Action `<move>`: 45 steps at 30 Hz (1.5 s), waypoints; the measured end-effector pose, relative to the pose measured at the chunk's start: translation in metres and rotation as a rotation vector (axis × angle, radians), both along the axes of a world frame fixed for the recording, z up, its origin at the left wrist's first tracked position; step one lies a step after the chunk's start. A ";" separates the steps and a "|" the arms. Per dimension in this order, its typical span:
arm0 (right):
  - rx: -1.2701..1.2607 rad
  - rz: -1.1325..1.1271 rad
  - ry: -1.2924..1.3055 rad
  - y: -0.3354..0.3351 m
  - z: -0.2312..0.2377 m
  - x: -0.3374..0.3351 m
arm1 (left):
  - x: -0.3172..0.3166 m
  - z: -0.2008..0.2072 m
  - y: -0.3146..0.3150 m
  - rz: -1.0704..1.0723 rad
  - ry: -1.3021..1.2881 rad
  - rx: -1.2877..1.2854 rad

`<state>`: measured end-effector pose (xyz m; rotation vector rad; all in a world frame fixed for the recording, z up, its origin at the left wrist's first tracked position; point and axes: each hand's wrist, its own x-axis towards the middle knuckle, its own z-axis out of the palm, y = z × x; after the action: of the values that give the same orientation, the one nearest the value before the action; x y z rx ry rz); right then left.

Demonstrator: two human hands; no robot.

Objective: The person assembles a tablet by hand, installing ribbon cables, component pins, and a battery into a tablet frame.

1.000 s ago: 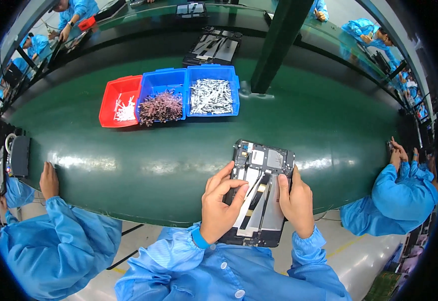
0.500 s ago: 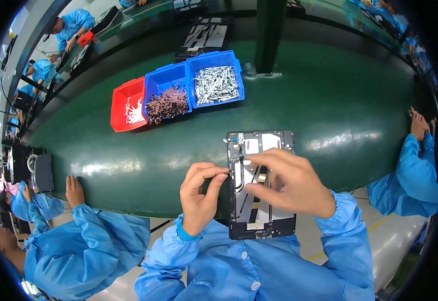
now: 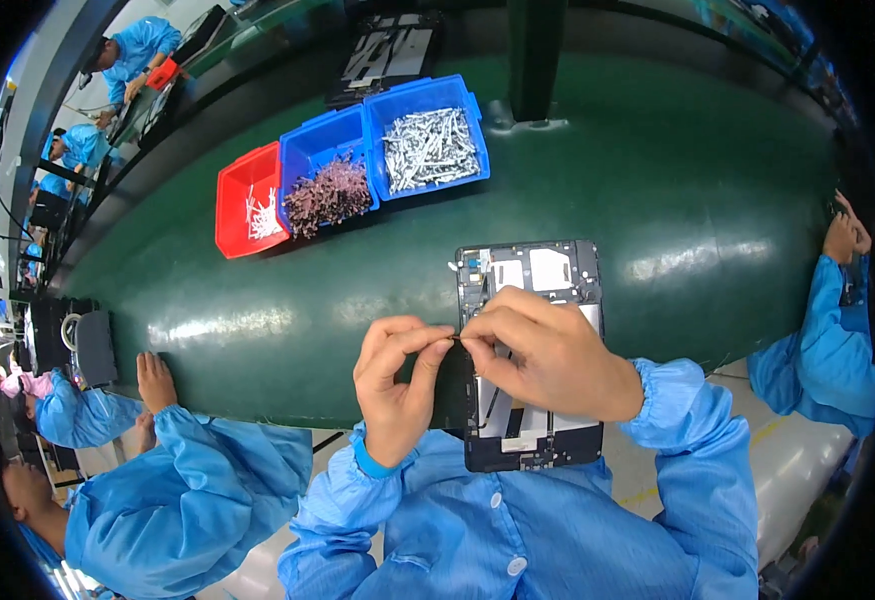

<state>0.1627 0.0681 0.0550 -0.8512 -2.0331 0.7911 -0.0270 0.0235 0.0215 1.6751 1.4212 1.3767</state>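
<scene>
An opened tablet (image 3: 579,440) with exposed boards, white panels and dark flex cables overhangs the bench's near edge. At its left edge, the thumb and forefinger of my left hand (image 3: 395,385) pinch a tiny, thin dark piece (image 3: 456,337), too small to name. My right hand (image 3: 552,362) reaches over the tablet from the right, its thumb and forefinger closed together on the same piece, fingertips almost touching the left ones. The right hand covers the tablet's middle.
Beyond the tablet stand a red bin (image 3: 229,212) of white pieces, a blue bin (image 3: 297,150) of pinkish-brown small parts and another blue bin (image 3: 475,135) of silvery strips. A second opened device (image 3: 387,55) lies behind them, near a dark post (image 3: 535,70). Co-workers sit either side.
My right hand has come left and down from above the tablet, its spread fingers closing into a pinch beside my left fingertips. The left hand keeps its pinch. The view has shifted slightly.
</scene>
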 end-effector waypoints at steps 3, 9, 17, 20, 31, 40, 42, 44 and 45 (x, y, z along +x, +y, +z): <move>-0.018 0.006 -0.018 0.013 -0.003 0.005 | -0.001 0.006 0.006 0.038 -0.051 -0.141; -0.079 0.042 -0.051 0.025 -0.025 0.005 | -0.011 0.002 0.025 -0.131 -0.289 -0.605; -0.074 -0.020 -0.119 0.021 -0.032 0.003 | -0.006 0.006 0.037 -0.179 -0.358 -0.749; -0.021 -0.027 -0.129 0.021 -0.034 0.002 | -0.007 0.006 0.040 -0.169 -0.350 -0.784; -0.024 -0.027 -0.101 0.023 -0.037 0.005 | -0.003 0.005 0.040 -0.144 -0.295 -0.779; -0.003 0.001 -0.135 0.023 -0.040 0.007 | 0.006 0.001 0.031 -0.091 -0.285 -0.671; -0.008 -0.002 -0.134 0.022 -0.040 0.007 | 0.008 0.001 0.030 -0.069 -0.250 -0.642; -0.006 -0.041 -0.095 0.022 -0.040 0.006 | 0.010 0.001 0.029 -0.070 -0.248 -0.640; -0.008 -0.042 -0.093 0.022 -0.040 0.006 | 0.010 0.001 0.029 -0.067 -0.247 -0.634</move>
<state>0.1687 0.0902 0.0153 -0.9478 -2.0877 0.7492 -0.0168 0.0528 0.0223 1.0916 1.4392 0.9163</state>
